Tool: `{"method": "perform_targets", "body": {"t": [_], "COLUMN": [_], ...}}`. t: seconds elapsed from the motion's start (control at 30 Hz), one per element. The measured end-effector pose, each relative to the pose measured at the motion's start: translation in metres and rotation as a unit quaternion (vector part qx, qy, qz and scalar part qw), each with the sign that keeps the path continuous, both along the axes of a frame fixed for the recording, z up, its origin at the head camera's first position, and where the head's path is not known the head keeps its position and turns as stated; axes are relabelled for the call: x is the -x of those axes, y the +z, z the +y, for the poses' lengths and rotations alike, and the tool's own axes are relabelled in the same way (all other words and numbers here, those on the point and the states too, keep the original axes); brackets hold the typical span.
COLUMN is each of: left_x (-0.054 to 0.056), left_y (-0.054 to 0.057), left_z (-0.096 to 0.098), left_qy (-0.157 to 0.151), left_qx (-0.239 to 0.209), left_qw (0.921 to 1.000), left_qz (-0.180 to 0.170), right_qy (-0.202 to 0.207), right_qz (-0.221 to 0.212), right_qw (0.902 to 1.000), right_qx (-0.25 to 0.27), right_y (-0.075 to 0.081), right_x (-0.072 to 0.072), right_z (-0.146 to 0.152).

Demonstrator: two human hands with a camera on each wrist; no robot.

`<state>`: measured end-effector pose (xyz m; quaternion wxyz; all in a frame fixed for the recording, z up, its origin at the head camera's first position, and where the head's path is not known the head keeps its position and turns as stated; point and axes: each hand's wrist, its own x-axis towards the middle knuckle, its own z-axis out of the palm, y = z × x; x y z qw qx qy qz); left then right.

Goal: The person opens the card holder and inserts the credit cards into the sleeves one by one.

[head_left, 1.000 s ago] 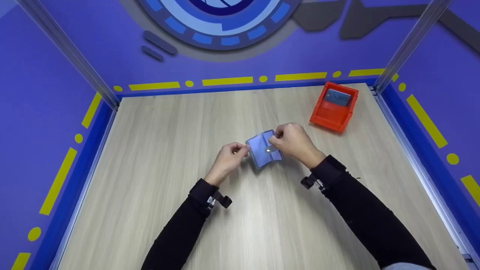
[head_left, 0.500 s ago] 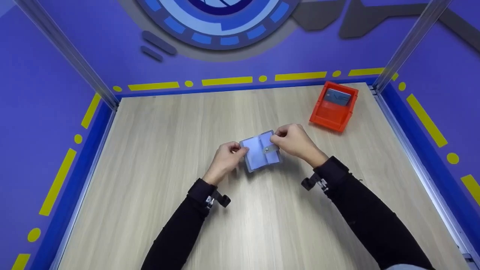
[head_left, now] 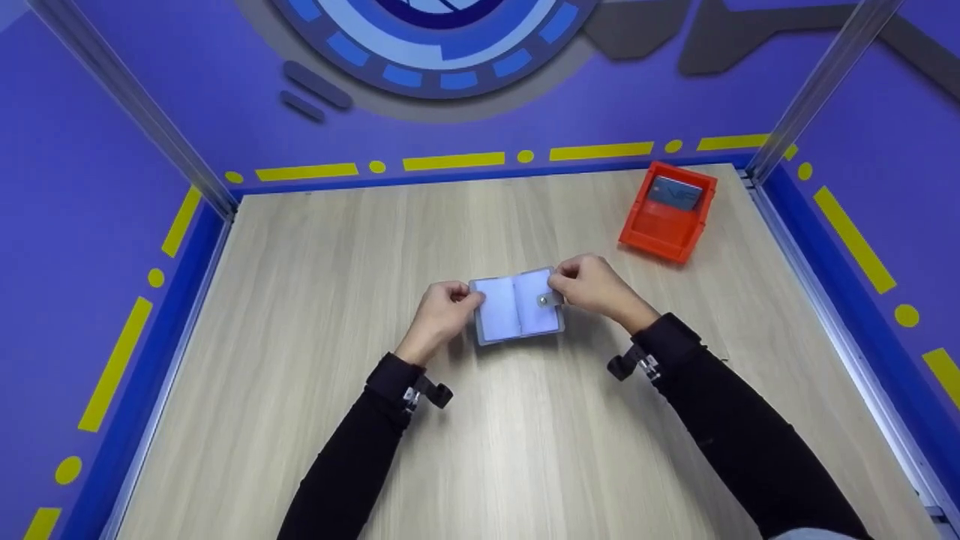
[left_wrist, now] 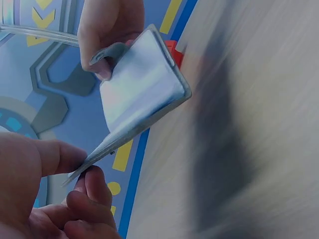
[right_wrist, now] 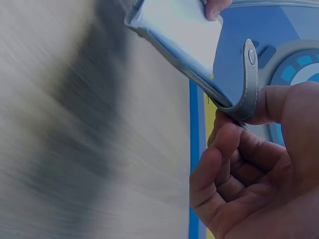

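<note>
A small grey card holder (head_left: 496, 309) lies spread open between my two hands, over the middle of the table. Its pale, translucent sleeves face up, and a fold runs down its centre. My left hand (head_left: 442, 319) pinches the left cover edge between thumb and fingers, as the left wrist view also shows. At the upper right edge, my right hand (head_left: 600, 289) pinches the cover by the snap strap (right_wrist: 250, 74), which is stitched and curls upward with a metal button. In the wrist views the card holder (left_wrist: 144, 74) is held above the tabletop, its shadow below.
An orange-red tray (head_left: 651, 246) stands at the table's back right, with a grey card (head_left: 675, 193) in its far end. Blue-purple printed panels (head_left: 480, 127) wall the wooden table (head_left: 337, 262) at the back and both sides.
The card holder has unfolded wider and flatter, its left half swinging leftward with my left hand. My right hand keeps its grip at the strap side and has shifted slightly right and toward me.
</note>
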<state>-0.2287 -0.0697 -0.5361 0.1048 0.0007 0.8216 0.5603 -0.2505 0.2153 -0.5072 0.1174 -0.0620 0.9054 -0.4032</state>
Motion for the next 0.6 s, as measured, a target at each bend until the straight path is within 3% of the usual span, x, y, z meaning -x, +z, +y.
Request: {"method": "perform_targets", "body": {"t": [0.4, 0.6], "left_x": [0.008, 0.011], "left_y": [-0.022, -0.031], "left_z": [-0.006, -0.005], "left_qy": [-0.014, -0.012], "left_qx": [0.074, 0.100], "left_qw": [0.9960, 0.9935], "left_qz": [-0.050, -0.052], "right_qy": [0.013, 0.015], "right_qz": [-0.062, -0.055], "right_qw": [0.9970, 0.9972], "right_qx": [-0.043, -0.048], "right_y": [-0.028, -0.040], "right_x": [0.004, 0.007], "right_z": [-0.005, -0.005]}}
